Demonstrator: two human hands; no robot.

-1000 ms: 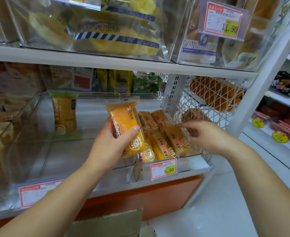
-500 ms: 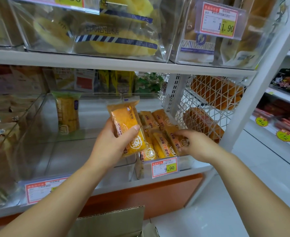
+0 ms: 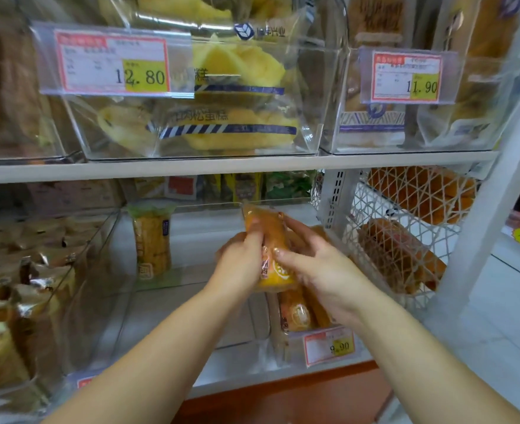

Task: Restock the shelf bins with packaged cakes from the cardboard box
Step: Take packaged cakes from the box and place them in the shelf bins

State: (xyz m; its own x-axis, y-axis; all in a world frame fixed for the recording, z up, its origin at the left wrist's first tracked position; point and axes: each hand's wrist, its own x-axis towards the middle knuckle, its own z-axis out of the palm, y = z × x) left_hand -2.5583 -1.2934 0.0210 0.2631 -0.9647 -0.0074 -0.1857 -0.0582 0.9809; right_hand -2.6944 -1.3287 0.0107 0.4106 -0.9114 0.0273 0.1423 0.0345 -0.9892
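Packaged cake (image 3: 271, 240), centre frame above the lower-centre bin (image 3: 276, 338), now held in both hands: left hand (image 3: 240, 264) still curled round its left edge, right hand (image 3: 316, 270) come off the stocked packets (image 3: 297, 313) to pinch its right side (placement judged imminent).

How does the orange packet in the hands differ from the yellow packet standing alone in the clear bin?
The orange packet is held by the left hand and right hand; the yellow packet stands untouched in its bin. The orange packet has an orange top; the yellow packet has a green top. Both are upright.
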